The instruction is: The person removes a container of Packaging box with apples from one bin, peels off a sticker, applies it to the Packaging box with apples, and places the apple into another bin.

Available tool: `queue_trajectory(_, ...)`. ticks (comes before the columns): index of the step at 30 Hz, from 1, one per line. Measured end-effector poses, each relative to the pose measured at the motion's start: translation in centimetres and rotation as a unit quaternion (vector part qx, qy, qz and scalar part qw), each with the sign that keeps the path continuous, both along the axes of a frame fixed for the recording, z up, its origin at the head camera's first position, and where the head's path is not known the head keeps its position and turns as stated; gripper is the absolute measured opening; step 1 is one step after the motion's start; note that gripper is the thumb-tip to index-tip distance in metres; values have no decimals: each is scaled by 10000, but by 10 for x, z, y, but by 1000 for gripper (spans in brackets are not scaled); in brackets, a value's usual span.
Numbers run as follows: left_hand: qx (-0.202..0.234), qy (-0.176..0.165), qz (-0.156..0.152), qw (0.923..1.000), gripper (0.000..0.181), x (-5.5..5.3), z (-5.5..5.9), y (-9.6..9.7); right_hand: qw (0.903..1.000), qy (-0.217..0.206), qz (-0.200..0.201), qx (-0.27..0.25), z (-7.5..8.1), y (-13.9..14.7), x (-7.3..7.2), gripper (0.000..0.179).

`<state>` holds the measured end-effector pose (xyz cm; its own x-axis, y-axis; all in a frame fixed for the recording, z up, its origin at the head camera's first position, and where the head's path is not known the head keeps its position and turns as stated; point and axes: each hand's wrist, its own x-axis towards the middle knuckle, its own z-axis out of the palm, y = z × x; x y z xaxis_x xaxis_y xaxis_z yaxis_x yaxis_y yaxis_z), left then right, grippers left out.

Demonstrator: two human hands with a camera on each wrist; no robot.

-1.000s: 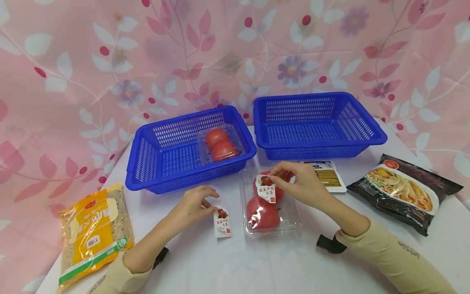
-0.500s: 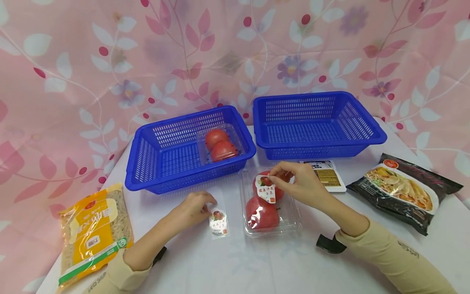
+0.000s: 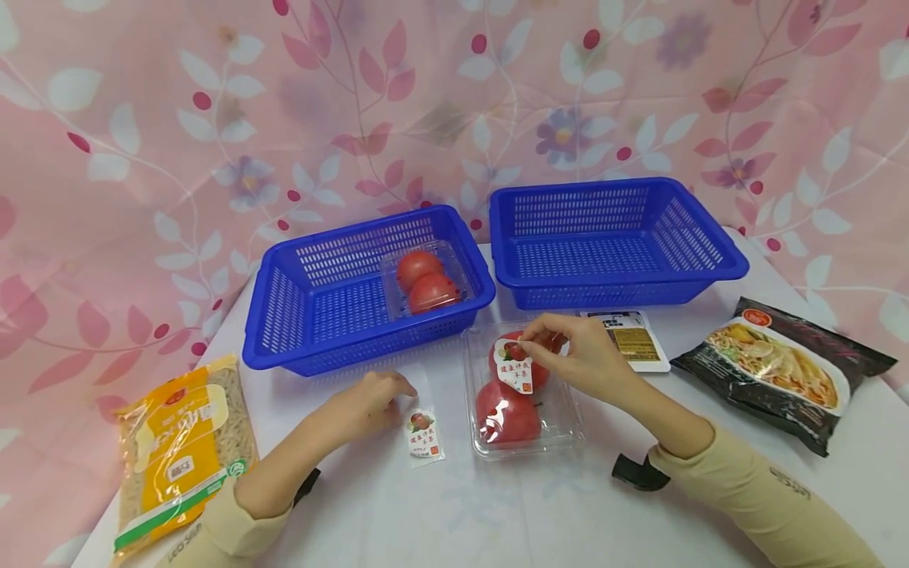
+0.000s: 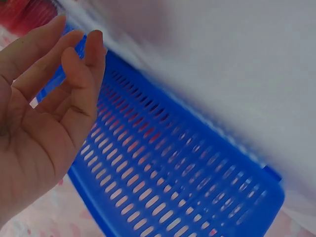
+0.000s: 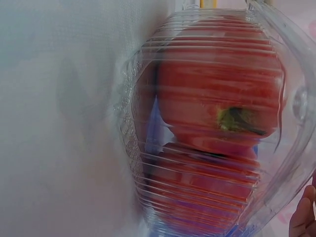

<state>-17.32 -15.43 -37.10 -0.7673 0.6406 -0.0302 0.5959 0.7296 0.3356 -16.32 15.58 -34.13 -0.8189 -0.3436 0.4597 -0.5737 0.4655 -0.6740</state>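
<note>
In the head view a clear lidded plastic box [image 3: 561, 430] holds two red tomatoes [image 3: 507, 412], a green stem visible in the right wrist view. Above its far end, my right hand [image 3: 585, 355] pinches a white sticker [image 3: 514, 372] with a red fruit picture between thumb and fingertips; it overlaps the lid. A matching sticker [image 3: 424, 434] on a pale backing strip lies left of the box. Beside this strip's upper end is my left hand [image 3: 365, 404], its fingers loosely bent and nothing held, as the left wrist view also shows.
A blue basket [image 3: 362, 347] at back left contains another box of tomatoes [image 3: 435, 293]. A second blue basket [image 3: 618, 276] stands at back right. A flat white-and-gold packet [image 3: 639, 347] and a black noodle bag [image 3: 788, 371] lie right; a yellow bag [image 3: 185, 450] lies left.
My left hand has drawn left and let go of the backing strip, which shifted slightly left with it. My right hand and its sticker have stayed in place.
</note>
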Motion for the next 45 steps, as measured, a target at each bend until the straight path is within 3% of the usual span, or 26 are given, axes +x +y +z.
queue_trajectory(8, -81, 535, 9, 9985, 25, 3, 25, 11, 10000, 41, 53, -45, -3, -1, -1, 3)
queue_trajectory(13, 47, 1219, -173, 9924, 20, 13, 31, 27, 9999, 27, 87, -53, -2, -2, -1, 3)
queue_trajectory(19, 622, 1770, -328, 9817, 15, 21, 33, 47, 10000, 2, 82, -17, 0, -3, -1, 4)
queue_trajectory(26, 1406, 2487, -911, 9540, 14, 24, 36, 67, 10000, 40, 78, -5, -1, -3, -2, 2)
queue_trajectory(33, 1432, 3020, -1222, 9345, 15, 25, 29, 87, 9999, 38, 128, 47, -1, -3, -3, 5)
queue_trajectory(39, 1268, 3188, -1158, 9321, 24, 24, 26, 96, 9999, -19, 115, 87, 1, -2, -3, 5)
queue_trajectory(45, 1259, 3286, -1120, 9293, 13, 19, 23, 100, 9997, -184, 99, 155, 0, 0, -3, 2)
